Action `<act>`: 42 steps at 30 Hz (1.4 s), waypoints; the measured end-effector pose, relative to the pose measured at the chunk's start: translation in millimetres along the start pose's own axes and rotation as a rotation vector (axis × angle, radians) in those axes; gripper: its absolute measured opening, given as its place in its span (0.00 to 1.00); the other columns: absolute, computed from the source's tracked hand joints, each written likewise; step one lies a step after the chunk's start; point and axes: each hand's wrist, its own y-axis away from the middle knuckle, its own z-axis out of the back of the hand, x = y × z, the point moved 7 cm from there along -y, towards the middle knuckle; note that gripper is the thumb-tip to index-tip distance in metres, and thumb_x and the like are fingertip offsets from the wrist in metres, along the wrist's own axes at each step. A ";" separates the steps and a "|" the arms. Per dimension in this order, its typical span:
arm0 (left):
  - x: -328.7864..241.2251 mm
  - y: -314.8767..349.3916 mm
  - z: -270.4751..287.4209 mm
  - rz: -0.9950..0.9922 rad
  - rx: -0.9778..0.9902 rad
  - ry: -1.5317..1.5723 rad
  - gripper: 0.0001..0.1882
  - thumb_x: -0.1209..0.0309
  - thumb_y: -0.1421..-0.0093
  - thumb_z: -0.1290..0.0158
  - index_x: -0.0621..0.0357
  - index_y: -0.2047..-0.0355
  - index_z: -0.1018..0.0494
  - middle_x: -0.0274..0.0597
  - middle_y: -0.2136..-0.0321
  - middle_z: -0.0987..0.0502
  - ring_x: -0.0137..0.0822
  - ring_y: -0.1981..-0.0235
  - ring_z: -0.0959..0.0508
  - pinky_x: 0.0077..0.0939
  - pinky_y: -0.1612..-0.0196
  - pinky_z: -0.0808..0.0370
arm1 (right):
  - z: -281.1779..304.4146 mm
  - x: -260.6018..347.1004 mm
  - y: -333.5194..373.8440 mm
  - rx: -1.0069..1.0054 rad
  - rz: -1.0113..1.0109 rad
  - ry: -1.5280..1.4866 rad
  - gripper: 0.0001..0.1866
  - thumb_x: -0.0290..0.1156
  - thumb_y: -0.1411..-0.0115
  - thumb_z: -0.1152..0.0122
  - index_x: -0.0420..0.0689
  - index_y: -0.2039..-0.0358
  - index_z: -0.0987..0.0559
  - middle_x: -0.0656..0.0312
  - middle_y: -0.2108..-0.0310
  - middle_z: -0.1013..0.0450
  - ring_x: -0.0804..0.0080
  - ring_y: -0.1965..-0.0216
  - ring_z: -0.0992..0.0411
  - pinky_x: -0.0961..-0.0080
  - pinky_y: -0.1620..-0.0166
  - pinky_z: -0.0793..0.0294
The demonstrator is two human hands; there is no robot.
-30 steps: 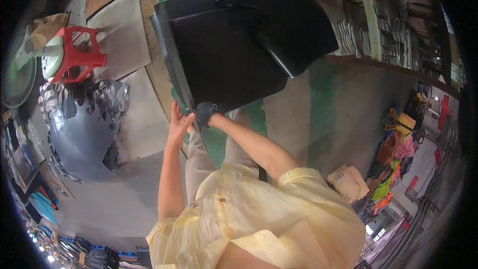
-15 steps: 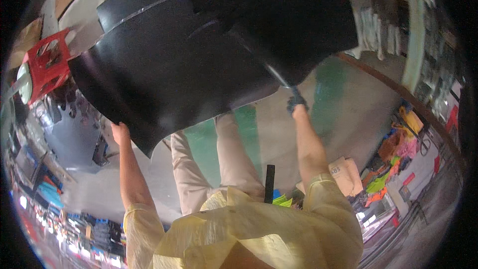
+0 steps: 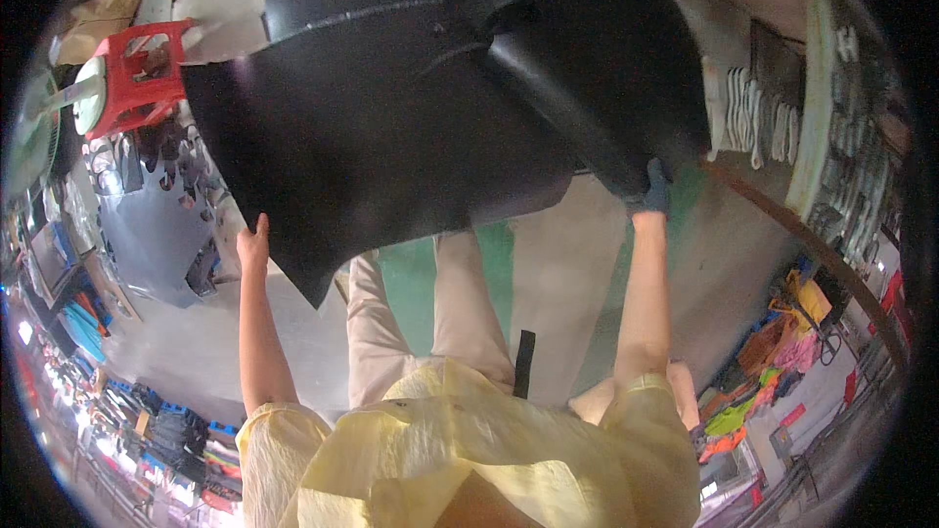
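Note:
A large, dark black sheet (image 3: 381, 137), smooth and slightly shiny, spreads in front of me with a wavy near edge. From its far middle a raised ridge or fold (image 3: 548, 88) runs down toward the right. My left hand (image 3: 253, 242), bare, grips the sheet's near left edge, thumb up and fingers partly hidden. My right hand (image 3: 649, 194), in a dark grey-blue glove, is closed on the sheet's near right edge where that ridge ends; its fingers are partly hidden against the black.
A red plastic stool (image 3: 142, 73) and a pale round fan-like thing (image 3: 90, 96) stand at the left, above a grey moulded panel (image 3: 156, 235). White folded pieces (image 3: 753, 117) hang at the right. Coloured cloth scraps (image 3: 763, 372) lie near a curved brown bar (image 3: 782, 210).
My right hand has moved right, and the ridge at it looks wider. The sheet and my left hand have shifted slightly right in view.

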 end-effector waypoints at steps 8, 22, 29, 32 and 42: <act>-46.8 60.5 114.6 0.015 0.350 0.365 0.32 0.44 0.40 0.47 0.68 0.79 0.26 0.43 0.82 0.26 0.37 0.81 0.26 0.25 0.78 0.29 | 1.0 98.9 210.4 0.069 0.272 -0.008 0.31 0.38 0.41 0.40 0.43 0.39 0.34 0.51 0.41 0.33 0.52 0.43 0.33 0.56 0.42 0.31; -117.9 264.8 449.5 -0.644 -0.262 1.215 0.19 0.56 0.45 0.40 0.63 0.74 0.25 0.34 0.80 0.28 0.29 0.78 0.29 0.23 0.76 0.34 | 244.0 234.5 366.7 -0.219 0.670 0.223 0.19 0.39 0.40 0.42 0.39 0.54 0.22 0.52 0.55 0.25 0.58 0.56 0.27 0.64 0.51 0.27; -301.8 325.5 470.6 -0.984 0.008 0.975 0.14 0.63 0.47 0.36 0.61 0.76 0.26 0.30 0.82 0.31 0.24 0.81 0.32 0.22 0.79 0.37 | 326.1 159.1 378.8 -0.556 0.631 0.498 0.19 0.41 0.41 0.42 0.42 0.54 0.22 0.53 0.55 0.24 0.59 0.55 0.26 0.65 0.51 0.27; -389.6 340.3 438.9 -1.129 0.251 0.687 0.13 0.66 0.48 0.34 0.60 0.77 0.26 0.28 0.83 0.32 0.23 0.82 0.33 0.22 0.80 0.39 | 371.3 136.2 401.1 -0.690 0.601 0.685 0.20 0.42 0.41 0.42 0.43 0.54 0.22 0.54 0.55 0.24 0.59 0.55 0.26 0.65 0.51 0.27; -609.5 424.1 83.0 -1.800 0.814 -0.592 0.33 0.44 0.44 0.50 0.71 0.71 0.23 0.60 0.75 0.23 0.51 0.70 0.22 0.43 0.65 0.26 | 355.3 151.3 453.8 -0.865 0.585 1.755 0.21 0.47 0.42 0.42 0.48 0.53 0.21 0.58 0.55 0.23 0.62 0.53 0.25 0.68 0.51 0.26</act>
